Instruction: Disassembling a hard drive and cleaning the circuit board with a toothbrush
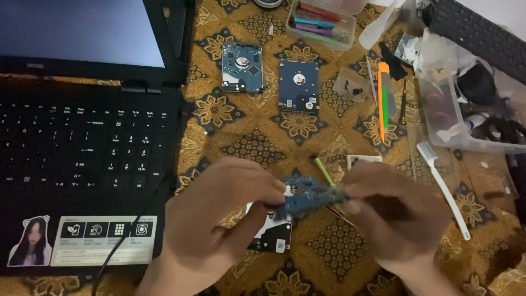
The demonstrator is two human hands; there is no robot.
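Centrally, low over the patterned cloth [329, 109]: a blue circuit board [307, 198], blurred, held between both hands. Left hand [219, 219] has thumb and fingers pinched shut on the board's left end; right hand [394, 219] is closed on its right end. Beneath them, a hard drive [272, 237]. Two more drives [298, 86] lie above; open laptop [82, 137] to the left; white toothbrush [444, 186] to the right.

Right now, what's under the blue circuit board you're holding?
Under the blue circuit board, held between the left hand and right hand, lies a hard drive on the patterned cloth. Only its lower corner shows; the hands and board cover the rest.
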